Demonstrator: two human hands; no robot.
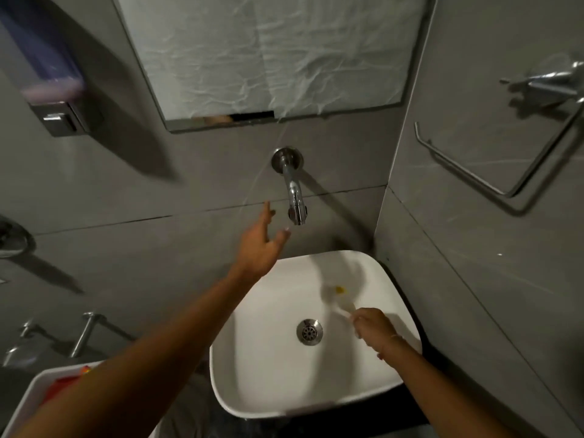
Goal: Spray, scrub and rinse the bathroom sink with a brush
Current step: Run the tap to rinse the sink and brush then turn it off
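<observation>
A white square sink [252,368] sits below a chrome wall tap [295,197], with a metal drain [309,332] in its middle. My left hand [260,245] is raised just left of the tap's spout, fingers spread, holding nothing. My right hand [374,327] is inside the basin at the right, closed on a pale brush [338,297] with a yellow spot; the brush is blurred and its head lies against the basin's back right wall. No water shows at the spout.
A covered mirror [268,52] hangs above the tap. A soap dispenser [53,80] is on the left wall, a chrome towel holder [505,159] on the right wall. A white tub [28,403] with red items stands at the lower left, beside chrome fittings [82,335].
</observation>
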